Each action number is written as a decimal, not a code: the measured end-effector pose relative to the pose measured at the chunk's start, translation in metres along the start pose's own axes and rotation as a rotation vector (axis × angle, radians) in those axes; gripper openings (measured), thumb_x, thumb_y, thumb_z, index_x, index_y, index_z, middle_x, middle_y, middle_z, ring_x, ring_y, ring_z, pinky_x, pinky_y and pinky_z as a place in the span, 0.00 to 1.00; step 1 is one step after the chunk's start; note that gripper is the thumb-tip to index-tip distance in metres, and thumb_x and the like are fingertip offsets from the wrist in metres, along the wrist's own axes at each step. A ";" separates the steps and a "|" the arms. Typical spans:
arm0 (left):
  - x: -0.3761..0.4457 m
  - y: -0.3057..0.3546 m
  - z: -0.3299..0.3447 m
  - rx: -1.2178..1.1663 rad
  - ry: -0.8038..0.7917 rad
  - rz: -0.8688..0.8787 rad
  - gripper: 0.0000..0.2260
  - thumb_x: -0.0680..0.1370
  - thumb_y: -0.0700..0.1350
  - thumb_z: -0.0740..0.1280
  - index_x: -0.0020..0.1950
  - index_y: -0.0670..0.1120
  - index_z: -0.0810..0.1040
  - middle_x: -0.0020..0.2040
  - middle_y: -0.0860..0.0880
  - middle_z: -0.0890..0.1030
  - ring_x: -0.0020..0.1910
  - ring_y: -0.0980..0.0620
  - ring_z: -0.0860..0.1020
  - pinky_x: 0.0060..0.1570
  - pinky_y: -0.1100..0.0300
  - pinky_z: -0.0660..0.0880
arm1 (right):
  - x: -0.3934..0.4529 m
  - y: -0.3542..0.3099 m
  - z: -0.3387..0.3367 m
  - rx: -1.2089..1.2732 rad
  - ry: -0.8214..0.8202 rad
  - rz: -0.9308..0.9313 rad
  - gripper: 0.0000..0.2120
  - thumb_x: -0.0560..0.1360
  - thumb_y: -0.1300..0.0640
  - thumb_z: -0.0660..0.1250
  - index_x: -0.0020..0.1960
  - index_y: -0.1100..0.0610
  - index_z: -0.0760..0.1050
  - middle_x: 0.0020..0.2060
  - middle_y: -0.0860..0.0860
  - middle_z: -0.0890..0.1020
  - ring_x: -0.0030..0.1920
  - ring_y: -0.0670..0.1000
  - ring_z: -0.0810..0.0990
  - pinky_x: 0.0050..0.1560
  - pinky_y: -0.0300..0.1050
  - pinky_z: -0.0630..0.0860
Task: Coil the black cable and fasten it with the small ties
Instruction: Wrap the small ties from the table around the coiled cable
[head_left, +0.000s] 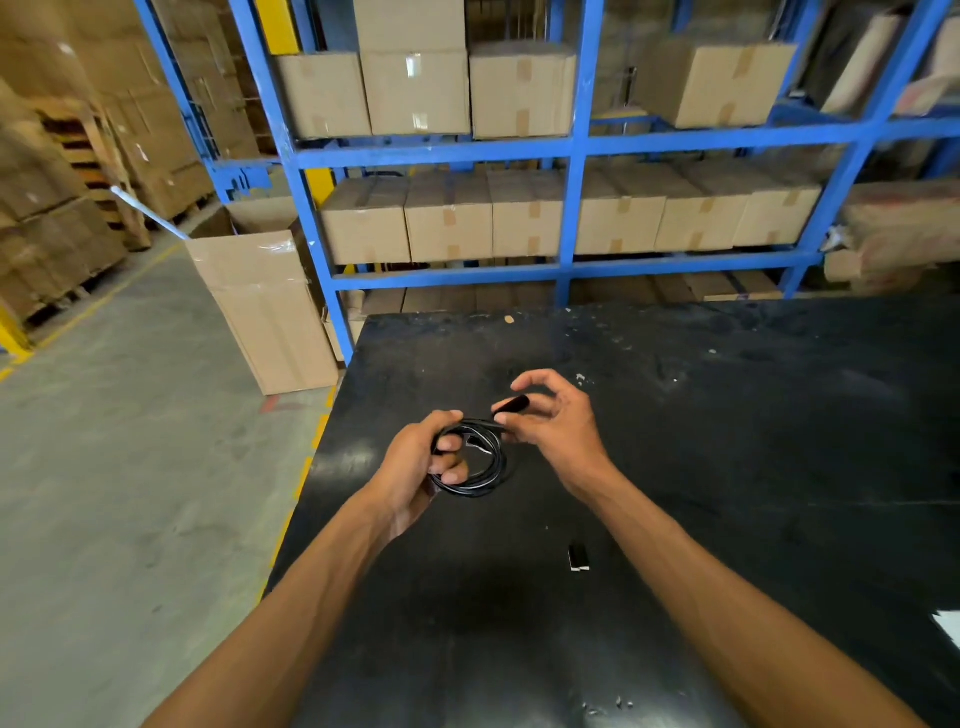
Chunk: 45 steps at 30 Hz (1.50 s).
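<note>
The black cable (491, 475) is wound into a small round coil held above the black table (727, 441). My left hand (415, 467) grips the coil's left side, fingers wrapped through the loops. My right hand (553, 421) pinches the cable's thick black end plug (511, 404) at the coil's upper right, thumb and fingers around it. A small black tie (578, 557) with a pale edge lies on the table, nearer to me and to the right of the coil.
A blue steel rack (576, 208) full of cardboard boxes stands behind the table. An open cardboard box (265, 312) stands on the grey floor by the table's far left corner. A white scrap (948, 626) lies at the table's right edge.
</note>
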<state>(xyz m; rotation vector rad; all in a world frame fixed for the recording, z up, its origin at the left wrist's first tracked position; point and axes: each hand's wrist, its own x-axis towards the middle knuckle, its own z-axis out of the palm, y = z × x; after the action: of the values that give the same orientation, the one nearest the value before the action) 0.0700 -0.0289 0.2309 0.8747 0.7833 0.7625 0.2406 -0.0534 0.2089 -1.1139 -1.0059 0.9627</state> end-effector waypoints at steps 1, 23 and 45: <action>-0.001 0.003 0.003 -0.007 0.002 0.009 0.19 0.80 0.43 0.60 0.28 0.49 0.67 0.23 0.54 0.61 0.21 0.56 0.57 0.22 0.64 0.60 | -0.001 -0.006 0.001 0.026 -0.015 0.002 0.18 0.70 0.74 0.72 0.49 0.55 0.74 0.40 0.56 0.87 0.38 0.50 0.85 0.39 0.44 0.82; -0.012 0.032 0.043 0.270 0.090 0.278 0.15 0.77 0.48 0.61 0.33 0.43 0.71 0.29 0.45 0.65 0.24 0.53 0.63 0.35 0.56 0.65 | 0.003 -0.086 0.004 0.007 -0.120 0.101 0.07 0.79 0.65 0.66 0.55 0.59 0.77 0.42 0.56 0.87 0.43 0.53 0.84 0.47 0.50 0.78; -0.011 0.032 0.049 0.260 0.078 0.317 0.14 0.77 0.47 0.64 0.33 0.43 0.74 0.27 0.46 0.68 0.24 0.53 0.63 0.36 0.56 0.64 | 0.002 -0.114 -0.005 -0.187 -0.119 0.074 0.04 0.75 0.59 0.73 0.50 0.54 0.83 0.42 0.54 0.88 0.42 0.51 0.87 0.43 0.46 0.83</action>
<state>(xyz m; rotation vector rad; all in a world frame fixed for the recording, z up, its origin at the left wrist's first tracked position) 0.0973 -0.0423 0.2817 1.2279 0.8353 0.9922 0.2570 -0.0729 0.3201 -1.2670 -1.1771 1.0195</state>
